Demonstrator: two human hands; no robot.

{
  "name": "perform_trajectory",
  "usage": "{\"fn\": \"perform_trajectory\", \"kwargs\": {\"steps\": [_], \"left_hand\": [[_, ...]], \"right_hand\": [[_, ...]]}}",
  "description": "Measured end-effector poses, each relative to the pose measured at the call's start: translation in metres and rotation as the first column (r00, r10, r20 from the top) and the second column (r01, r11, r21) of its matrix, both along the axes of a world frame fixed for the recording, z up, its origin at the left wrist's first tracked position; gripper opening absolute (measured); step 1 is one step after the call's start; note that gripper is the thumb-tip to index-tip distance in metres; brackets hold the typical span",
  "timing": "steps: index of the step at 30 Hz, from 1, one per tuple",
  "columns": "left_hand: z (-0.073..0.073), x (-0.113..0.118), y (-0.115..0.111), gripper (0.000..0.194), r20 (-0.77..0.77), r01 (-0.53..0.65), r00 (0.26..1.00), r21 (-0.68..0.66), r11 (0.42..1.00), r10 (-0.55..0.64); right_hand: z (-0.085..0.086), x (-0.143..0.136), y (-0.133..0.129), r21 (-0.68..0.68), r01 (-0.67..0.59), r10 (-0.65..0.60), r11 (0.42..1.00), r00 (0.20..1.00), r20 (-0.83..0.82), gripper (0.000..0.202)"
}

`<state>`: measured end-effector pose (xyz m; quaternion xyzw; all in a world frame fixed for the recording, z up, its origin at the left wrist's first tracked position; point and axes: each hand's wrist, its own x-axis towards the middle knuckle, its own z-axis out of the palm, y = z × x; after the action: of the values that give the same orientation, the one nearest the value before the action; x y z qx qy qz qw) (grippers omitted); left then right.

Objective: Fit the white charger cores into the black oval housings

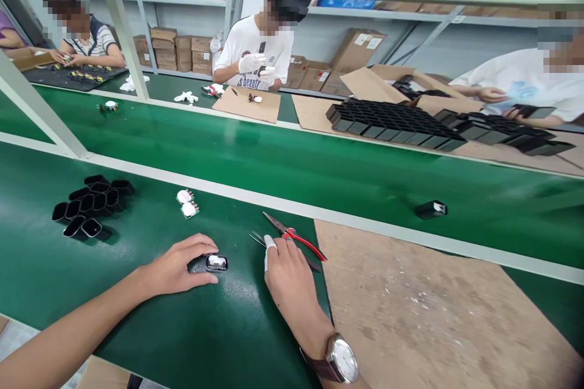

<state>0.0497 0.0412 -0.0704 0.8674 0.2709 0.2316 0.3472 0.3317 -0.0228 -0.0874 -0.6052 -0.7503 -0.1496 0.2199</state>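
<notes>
My left hand (185, 264) curls around a small black plastic housing (198, 265), its thumb and fingers on either side. The housing lies on the green bench, and a white and metallic part (216, 263) shows in its open end. My right hand (289, 273) is closed on a pair of tweezers (258, 239), whose thin tips point to the upper left. A white finger cot covers one of its fingertips. Red-handled pliers (292, 233) lie just beyond that hand, partly hidden by it.
Several black housings (93, 203) stand at left, near small circuit boards with white discs (188, 203). A cardboard sheet (433, 310) covers the right side. One housing (431, 209) lies on the green belt (274, 152). Co-workers sit opposite; a sloping post (45, 109) rises at left.
</notes>
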Motion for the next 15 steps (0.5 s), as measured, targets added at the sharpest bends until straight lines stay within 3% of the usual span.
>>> {"fn": "perform_trajectory", "kwargs": {"steps": [7, 15], "left_hand": [[-0.005, 0.004, 0.000, 0.033, 0.093, -0.023, 0.996, 0.085, 0.996, 0.015], [-0.009, 0.004, -0.001, 0.033, 0.110, -0.021, 0.994, 0.108, 0.994, 0.009]], "right_hand": [[0.023, -0.024, -0.015, 0.065, -0.312, 0.319, 0.948, 0.926, -0.204, 0.022], [0.029, -0.027, -0.015, 0.055, -0.341, 0.345, 0.938, 0.935, -0.086, 0.024]]}}
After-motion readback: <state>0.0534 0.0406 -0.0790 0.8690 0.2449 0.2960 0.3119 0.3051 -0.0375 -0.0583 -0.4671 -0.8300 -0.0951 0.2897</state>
